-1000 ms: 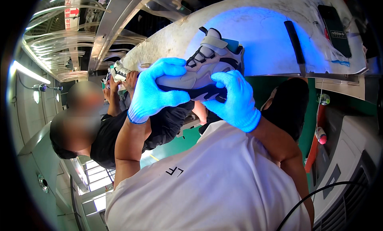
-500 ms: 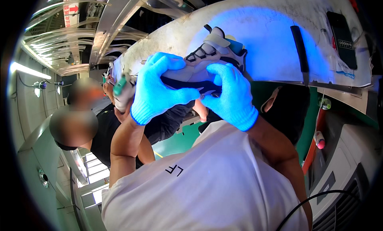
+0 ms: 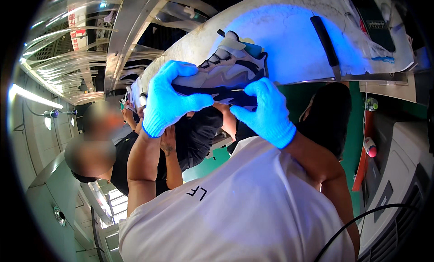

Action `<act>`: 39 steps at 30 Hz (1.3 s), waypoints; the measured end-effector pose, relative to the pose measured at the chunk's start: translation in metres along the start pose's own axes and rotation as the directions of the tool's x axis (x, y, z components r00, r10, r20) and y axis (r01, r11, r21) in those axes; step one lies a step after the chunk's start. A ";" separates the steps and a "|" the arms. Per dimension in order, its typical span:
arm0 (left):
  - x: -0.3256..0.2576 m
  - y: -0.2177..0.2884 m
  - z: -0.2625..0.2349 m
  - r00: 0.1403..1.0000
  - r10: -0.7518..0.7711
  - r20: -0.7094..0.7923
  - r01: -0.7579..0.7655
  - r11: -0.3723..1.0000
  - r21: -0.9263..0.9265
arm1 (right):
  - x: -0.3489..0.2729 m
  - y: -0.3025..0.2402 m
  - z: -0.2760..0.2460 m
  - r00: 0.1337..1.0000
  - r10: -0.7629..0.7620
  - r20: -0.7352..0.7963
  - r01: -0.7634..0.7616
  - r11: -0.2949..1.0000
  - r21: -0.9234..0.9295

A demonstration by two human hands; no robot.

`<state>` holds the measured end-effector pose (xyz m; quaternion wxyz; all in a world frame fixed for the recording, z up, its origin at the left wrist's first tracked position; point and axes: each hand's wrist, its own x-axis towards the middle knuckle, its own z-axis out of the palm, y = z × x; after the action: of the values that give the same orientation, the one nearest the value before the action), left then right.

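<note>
A grey and white sneaker (image 3: 226, 74) with a dark sole is held on its side edge above the table's near side, toe to the left and heel to the right. My left hand (image 3: 174, 97), in a knit glove glowing blue, grips the toe end, thumb below the sole and fingers over the upper. My right hand (image 3: 269, 110), gloved alike, rests its curled fingers against the sole near the heel, with the thumb lower down. Teal lining shows at the shoe's collar. The palm sides of both hands are partly hidden.
A blue light patch falls on the pale worktable (image 3: 289, 40). On it lie a black-handled tool (image 3: 324, 42) and a dark phone-like slab (image 3: 373, 22). Co-workers sit close at left, one with a dark sleeve (image 3: 129, 158). A metal rail (image 3: 124, 40) with clear plastic strips stands beyond.
My right hand has slid back from the shoe's side toward the heel, uncovering its side. The view has shifted slightly, and the co-worker's shoe at left has moved mostly out of sight.
</note>
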<state>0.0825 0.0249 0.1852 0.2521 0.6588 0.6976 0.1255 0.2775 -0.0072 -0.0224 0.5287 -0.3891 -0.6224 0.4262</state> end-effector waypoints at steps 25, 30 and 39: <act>0.009 -0.015 -0.006 0.964 0.261 0.053 -0.266 0.941 0.209 | 0.019 0.014 0.005 0.995 -0.091 -0.034 0.091 0.996 -0.003; 0.006 -0.017 -0.006 0.967 0.252 0.042 -0.255 0.943 0.213 | 0.018 0.013 0.004 0.999 -0.032 -0.014 0.032 0.999 0.004; 0.008 -0.030 -0.007 0.964 0.260 0.063 -0.268 0.942 0.201 | 0.031 0.008 0.003 0.982 0.161 0.095 -0.173 0.976 0.135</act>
<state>0.0536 0.0313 0.1742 0.1752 0.7710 0.6079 0.0732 0.2707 0.0246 -0.0201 0.4910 -0.3830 -0.5770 0.5285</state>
